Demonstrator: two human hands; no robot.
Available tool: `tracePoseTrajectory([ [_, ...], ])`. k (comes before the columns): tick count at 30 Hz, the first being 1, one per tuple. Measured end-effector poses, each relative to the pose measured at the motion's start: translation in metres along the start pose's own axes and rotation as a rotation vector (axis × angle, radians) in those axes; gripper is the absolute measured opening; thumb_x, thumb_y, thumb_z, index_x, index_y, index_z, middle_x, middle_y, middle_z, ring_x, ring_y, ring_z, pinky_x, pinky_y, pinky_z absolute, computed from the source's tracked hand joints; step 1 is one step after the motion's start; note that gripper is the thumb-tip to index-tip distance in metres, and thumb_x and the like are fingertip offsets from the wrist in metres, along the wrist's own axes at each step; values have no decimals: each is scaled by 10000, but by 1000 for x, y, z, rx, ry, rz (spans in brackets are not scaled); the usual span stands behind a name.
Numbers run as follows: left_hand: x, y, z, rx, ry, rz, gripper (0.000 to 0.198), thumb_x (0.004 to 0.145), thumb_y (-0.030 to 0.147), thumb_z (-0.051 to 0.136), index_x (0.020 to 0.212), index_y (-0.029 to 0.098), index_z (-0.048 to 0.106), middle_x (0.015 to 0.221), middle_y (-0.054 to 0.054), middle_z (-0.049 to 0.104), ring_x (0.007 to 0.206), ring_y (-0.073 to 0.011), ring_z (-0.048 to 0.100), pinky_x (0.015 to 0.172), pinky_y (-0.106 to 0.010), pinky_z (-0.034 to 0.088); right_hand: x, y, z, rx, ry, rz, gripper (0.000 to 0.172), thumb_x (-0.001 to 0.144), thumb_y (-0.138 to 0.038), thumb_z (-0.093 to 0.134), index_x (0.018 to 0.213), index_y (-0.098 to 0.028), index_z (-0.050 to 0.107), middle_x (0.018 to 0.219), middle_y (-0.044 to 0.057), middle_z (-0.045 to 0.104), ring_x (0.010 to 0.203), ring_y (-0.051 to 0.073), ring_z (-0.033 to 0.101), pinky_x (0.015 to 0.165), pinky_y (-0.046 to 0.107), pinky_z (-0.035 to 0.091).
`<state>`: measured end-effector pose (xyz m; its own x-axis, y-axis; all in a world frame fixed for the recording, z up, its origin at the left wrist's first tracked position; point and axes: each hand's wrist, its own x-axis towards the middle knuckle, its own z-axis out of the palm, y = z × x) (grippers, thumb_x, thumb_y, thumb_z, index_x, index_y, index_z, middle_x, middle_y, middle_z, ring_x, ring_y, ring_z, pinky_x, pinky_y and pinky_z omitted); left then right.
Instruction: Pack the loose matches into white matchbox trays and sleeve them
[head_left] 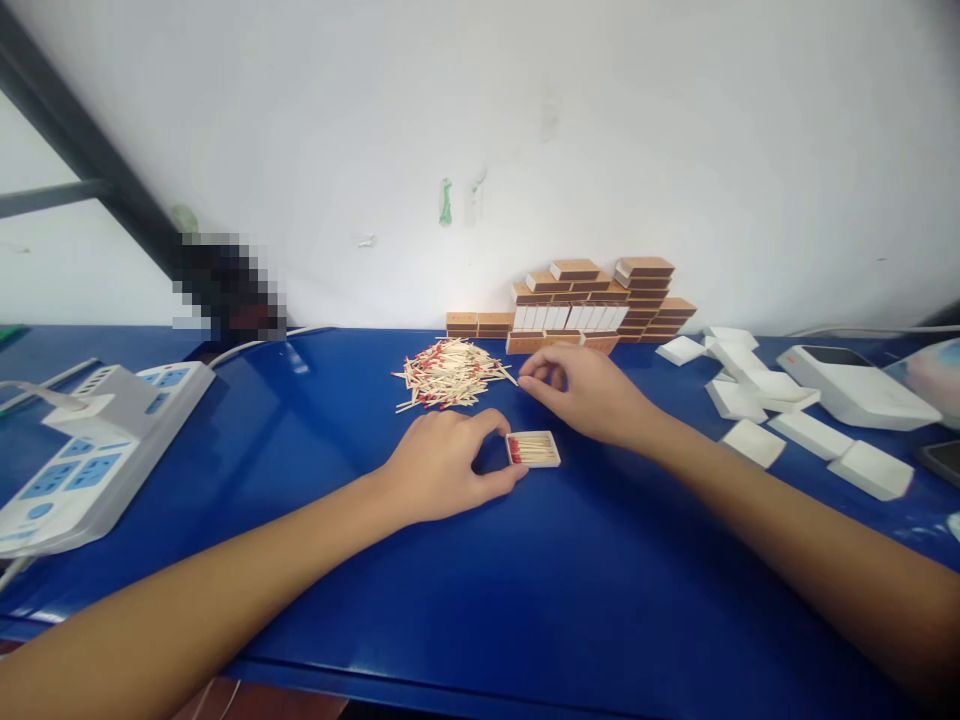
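Observation:
A small white matchbox tray (555, 460) lies on the blue table, partly filled with red-tipped matches (532, 447). My left hand (442, 465) grips the tray's left end between thumb and forefinger. Behind it is a loose heap of matches (450, 375), heads pointing in mixed directions. At the heap's right edge, my right hand (585, 390) is closed in a pinch, with a match (509, 375) sticking out at its fingertips. Its other fingers are curled and partly hidden.
Stacked matchboxes (577, 290) stand against the wall behind my right hand. Several empty white trays (754, 445) lie scattered at the right, beside a white device (855, 390). A power strip (165, 430) with a plugged-in adapter occupies the left of the blue table (525, 590).

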<state>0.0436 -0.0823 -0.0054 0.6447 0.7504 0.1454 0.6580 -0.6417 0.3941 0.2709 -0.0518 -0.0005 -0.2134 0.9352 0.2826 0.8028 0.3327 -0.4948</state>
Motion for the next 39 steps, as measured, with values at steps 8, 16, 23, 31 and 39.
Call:
tracePoseTrajectory([
  [8,0,-1,1,15,4,17,345,917,528,666,1088,229,687,610,46,562,553,-138,534,554,-277,273,21,1,25,-169,5,23,92,874,-201,601,787,-194,632,879,87,695,780,209,637,694,345,472],
  [16,1,1,2,1,19,-7,349,917,538,666,1087,234,695,603,44,563,548,-142,543,546,-277,273,-10,12,-16,-35,-88,-123,187,1010,-366,542,957,-212,633,925,70,686,801,206,635,696,338,485],
  [23,1,1,3,0,43,-47,377,904,546,679,1104,228,713,597,43,566,529,-135,525,541,-273,266,-47,-2,-25,-42,-299,-174,206,1050,-385,497,971,-248,629,963,40,671,755,173,624,649,309,462],
  [31,1,1,2,-16,35,-45,353,912,535,675,1091,233,706,597,49,568,538,-133,524,547,-275,280,-46,-3,-17,-85,-247,-222,139,1018,-279,527,937,-238,633,958,36,660,735,160,619,631,303,452],
  [39,2,0,4,-22,34,-41,367,917,556,664,1087,233,696,602,47,558,541,-132,514,553,-277,254,-48,-11,-26,-16,-259,-221,169,1011,-353,574,915,-249,667,860,22,650,676,149,588,588,290,430],
])
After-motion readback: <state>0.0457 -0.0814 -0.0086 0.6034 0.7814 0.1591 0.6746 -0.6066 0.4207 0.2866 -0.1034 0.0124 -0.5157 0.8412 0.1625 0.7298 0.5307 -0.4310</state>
